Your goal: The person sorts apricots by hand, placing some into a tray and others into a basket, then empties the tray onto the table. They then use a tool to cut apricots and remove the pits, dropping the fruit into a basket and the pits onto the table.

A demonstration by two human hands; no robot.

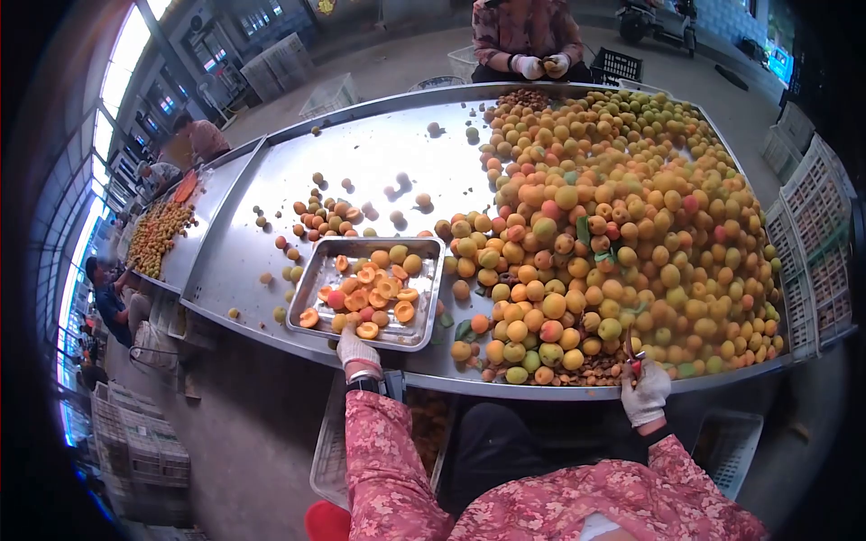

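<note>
A large workroom with a grey floor surrounded the broad metal table (379, 144) in front of you. Stacked pale crates (816, 234) stood beyond its right end, and a second table (209, 194) on the left bore another heap of fruit (162, 236). Across from you, a person in a patterned top (528, 32) held something small between two gloved hands.

A big mound of apricots (622, 225), yellow, orange and some greenish, covered the right part of your table, with a few green leaves (584, 231) among them. Small brown pieces (600, 371) lay along the near edge, close to your right hand. Loose whole apricots (320, 218) were scattered to the left of the mound, mostly behind and beside the metal tray (437, 293). That tray sat near the table's front edge, holding orange apricot halves (383, 287) and several whole fruits.

Your left hand (358, 348), in a whitish glove, was at the tray's near rim, fingers reaching over it beside a half; whether they gripped anything could not be told. Your right hand (646, 393), also gloved, was closed around a small red-handled tool (635, 365), its narrow end pointing up in front of the mound.
</note>
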